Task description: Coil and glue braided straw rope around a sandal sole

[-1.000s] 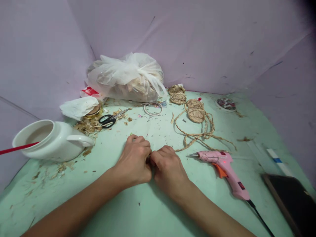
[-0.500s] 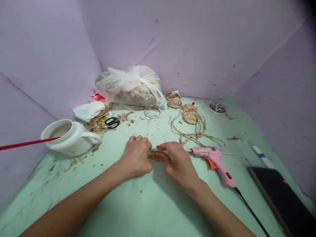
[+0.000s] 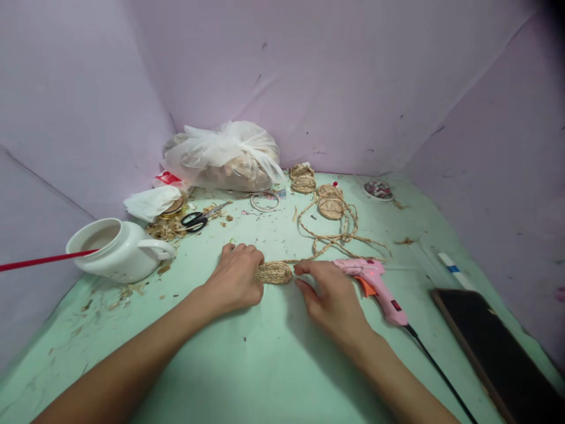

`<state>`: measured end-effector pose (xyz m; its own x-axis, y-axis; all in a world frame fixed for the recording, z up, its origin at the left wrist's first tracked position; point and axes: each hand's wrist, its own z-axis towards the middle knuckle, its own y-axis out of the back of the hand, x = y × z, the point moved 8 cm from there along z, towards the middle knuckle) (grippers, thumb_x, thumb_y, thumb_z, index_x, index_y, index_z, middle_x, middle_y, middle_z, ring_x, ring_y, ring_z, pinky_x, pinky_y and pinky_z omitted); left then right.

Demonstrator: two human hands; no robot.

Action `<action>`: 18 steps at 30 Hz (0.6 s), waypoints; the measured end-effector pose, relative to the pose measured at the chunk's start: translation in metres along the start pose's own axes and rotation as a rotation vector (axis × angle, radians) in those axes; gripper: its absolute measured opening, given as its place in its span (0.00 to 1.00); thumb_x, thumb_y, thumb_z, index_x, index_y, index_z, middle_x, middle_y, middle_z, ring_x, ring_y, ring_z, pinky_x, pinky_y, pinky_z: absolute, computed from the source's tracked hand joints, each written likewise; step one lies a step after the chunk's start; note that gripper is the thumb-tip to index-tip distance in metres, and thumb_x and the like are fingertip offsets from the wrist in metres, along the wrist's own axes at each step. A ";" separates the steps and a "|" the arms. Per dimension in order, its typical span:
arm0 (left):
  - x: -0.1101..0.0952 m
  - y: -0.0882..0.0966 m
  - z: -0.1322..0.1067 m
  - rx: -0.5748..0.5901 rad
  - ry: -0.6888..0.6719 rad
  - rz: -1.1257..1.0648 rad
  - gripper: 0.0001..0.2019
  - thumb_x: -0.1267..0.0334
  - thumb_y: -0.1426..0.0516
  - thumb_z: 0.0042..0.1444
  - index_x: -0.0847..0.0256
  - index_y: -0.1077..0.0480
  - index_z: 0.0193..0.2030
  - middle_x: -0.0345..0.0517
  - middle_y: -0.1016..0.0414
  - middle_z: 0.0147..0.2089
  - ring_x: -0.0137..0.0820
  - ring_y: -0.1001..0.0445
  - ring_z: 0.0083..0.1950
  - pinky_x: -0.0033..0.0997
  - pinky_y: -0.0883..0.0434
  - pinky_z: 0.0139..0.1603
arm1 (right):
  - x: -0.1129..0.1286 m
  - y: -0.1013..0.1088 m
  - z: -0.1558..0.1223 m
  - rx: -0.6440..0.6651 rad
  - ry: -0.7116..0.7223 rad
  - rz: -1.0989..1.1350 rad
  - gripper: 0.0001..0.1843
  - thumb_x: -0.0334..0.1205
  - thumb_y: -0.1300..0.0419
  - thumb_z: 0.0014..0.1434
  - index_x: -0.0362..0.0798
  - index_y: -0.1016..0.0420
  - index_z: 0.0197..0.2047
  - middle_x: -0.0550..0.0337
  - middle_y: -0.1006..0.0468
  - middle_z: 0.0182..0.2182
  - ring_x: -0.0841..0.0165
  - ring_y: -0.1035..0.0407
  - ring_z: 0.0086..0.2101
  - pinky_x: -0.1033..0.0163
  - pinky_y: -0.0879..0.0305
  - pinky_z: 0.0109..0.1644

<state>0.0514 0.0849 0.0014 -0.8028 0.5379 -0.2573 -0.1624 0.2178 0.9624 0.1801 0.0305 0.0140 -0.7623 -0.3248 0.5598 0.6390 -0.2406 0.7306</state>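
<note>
A small coil of braided straw rope [image 3: 274,273] lies on the green table [image 3: 265,365] between my hands. My left hand [image 3: 235,277] is curled, its fingers closed on the coil's left edge. My right hand [image 3: 329,294] lies just right of the coil with fingers loosely spread, fingertips close to it, holding nothing. The rope's loose end [image 3: 335,238] runs back from the coil toward the far loops. A pink glue gun [image 3: 375,282] rests right beside my right hand, its nozzle hidden behind the fingers.
A white jug [image 3: 117,250] with a red stick stands at left. Scissors [image 3: 196,219], straw scraps, a white plastic bag [image 3: 225,156], a metal ring [image 3: 265,201] and woven straw discs [image 3: 331,206] lie at the back. A dark tablet [image 3: 494,347] sits at right.
My hands, pressed together in fists a second ago, have parted. The straw coil now shows between them, and my right hand has let go and opened beside it.
</note>
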 end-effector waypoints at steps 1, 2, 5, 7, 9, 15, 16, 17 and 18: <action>-0.001 0.001 0.000 0.002 -0.006 0.002 0.07 0.67 0.46 0.44 0.61 0.31 0.33 0.49 0.28 0.36 0.41 0.31 0.42 0.45 0.40 0.48 | 0.002 -0.008 0.007 0.044 0.007 -0.004 0.09 0.27 0.44 0.53 0.48 0.30 0.37 0.56 0.22 0.34 0.61 0.31 0.37 0.56 0.37 0.42; -0.001 0.001 0.000 0.006 -0.011 0.004 0.07 0.67 0.47 0.45 0.61 0.31 0.33 0.49 0.28 0.36 0.41 0.31 0.42 0.45 0.40 0.48 | 0.006 -0.016 0.013 0.093 0.017 -0.009 0.10 0.27 0.42 0.52 0.48 0.30 0.38 0.56 0.22 0.35 0.61 0.31 0.38 0.56 0.38 0.43; -0.002 0.001 0.000 0.025 -0.016 0.005 0.08 0.68 0.46 0.44 0.60 0.30 0.33 0.49 0.29 0.36 0.41 0.31 0.42 0.45 0.40 0.49 | 0.014 -0.039 0.027 0.216 0.028 -0.028 0.14 0.28 0.37 0.47 0.47 0.30 0.38 0.56 0.23 0.35 0.60 0.32 0.40 0.56 0.39 0.44; -0.001 0.000 0.001 0.040 -0.009 -0.001 0.08 0.68 0.46 0.43 0.61 0.30 0.33 0.49 0.29 0.36 0.42 0.31 0.43 0.46 0.40 0.49 | 0.016 -0.047 0.030 0.257 0.011 -0.046 0.14 0.27 0.36 0.46 0.46 0.31 0.37 0.55 0.23 0.34 0.59 0.33 0.39 0.56 0.39 0.44; 0.000 -0.002 0.001 0.056 0.003 -0.012 0.08 0.68 0.46 0.44 0.61 0.30 0.34 0.50 0.29 0.36 0.42 0.31 0.43 0.47 0.40 0.50 | 0.016 -0.050 0.031 0.275 -0.010 -0.063 0.14 0.27 0.36 0.46 0.45 0.32 0.37 0.54 0.24 0.33 0.59 0.34 0.39 0.57 0.39 0.43; 0.011 -0.008 0.002 0.115 0.022 -0.080 0.35 0.62 0.45 0.49 0.68 0.49 0.64 0.59 0.30 0.51 0.47 0.34 0.54 0.51 0.42 0.57 | 0.012 -0.050 0.033 0.294 -0.047 -0.089 0.17 0.28 0.34 0.45 0.46 0.33 0.38 0.56 0.26 0.30 0.60 0.34 0.36 0.58 0.39 0.40; 0.013 -0.009 0.002 0.133 0.014 -0.093 0.37 0.61 0.45 0.49 0.68 0.52 0.65 0.59 0.31 0.54 0.47 0.35 0.56 0.50 0.43 0.58 | 0.012 -0.050 0.033 0.297 -0.047 -0.091 0.17 0.28 0.34 0.45 0.46 0.33 0.38 0.56 0.26 0.30 0.60 0.33 0.36 0.57 0.38 0.40; 0.016 -0.008 0.001 0.150 0.006 -0.104 0.38 0.60 0.44 0.49 0.67 0.52 0.66 0.59 0.33 0.56 0.47 0.36 0.58 0.49 0.43 0.59 | 0.012 -0.051 0.033 0.299 -0.046 -0.091 0.16 0.28 0.34 0.46 0.46 0.32 0.39 0.56 0.26 0.30 0.59 0.33 0.36 0.56 0.38 0.42; 0.019 -0.008 0.000 0.168 0.001 -0.115 0.39 0.59 0.44 0.48 0.65 0.52 0.66 0.58 0.34 0.58 0.47 0.37 0.59 0.47 0.42 0.59 | 0.012 -0.051 0.033 0.302 -0.043 -0.090 0.17 0.28 0.34 0.46 0.45 0.32 0.39 0.55 0.25 0.30 0.59 0.33 0.37 0.54 0.38 0.44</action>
<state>0.0375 0.0933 -0.0111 -0.7849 0.5009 -0.3647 -0.1552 0.4108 0.8984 0.1349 0.0688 -0.0037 -0.8223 -0.2744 0.4986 0.5140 0.0180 0.8576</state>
